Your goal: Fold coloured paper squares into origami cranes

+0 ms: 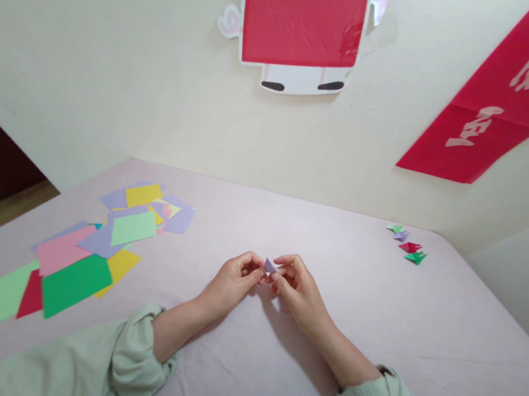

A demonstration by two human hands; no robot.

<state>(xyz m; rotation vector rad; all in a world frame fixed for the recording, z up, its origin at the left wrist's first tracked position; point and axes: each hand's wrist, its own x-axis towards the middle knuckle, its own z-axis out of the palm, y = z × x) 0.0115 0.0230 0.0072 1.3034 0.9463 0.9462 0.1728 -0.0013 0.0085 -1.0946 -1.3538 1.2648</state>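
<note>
A small folded piece of lilac paper (270, 266) is held up between my two hands, above the middle of the table. My left hand (236, 280) pinches its left side between thumb and fingertips. On the other side, my right hand (298, 291) grips it with the thumb and bent fingers. The paper comes to a point at the top; its lower part is hidden behind my fingertips. Both hands are close together, almost touching.
Loose coloured paper sheets, among them a green sheet (76, 287) and a pink sheet (64, 249), overlap on the left. Several small folded paper figures, including a red one (410, 247), stand in a row at the back right. A pale cloth (224, 380) covers the table, which meets a wall (160, 93).
</note>
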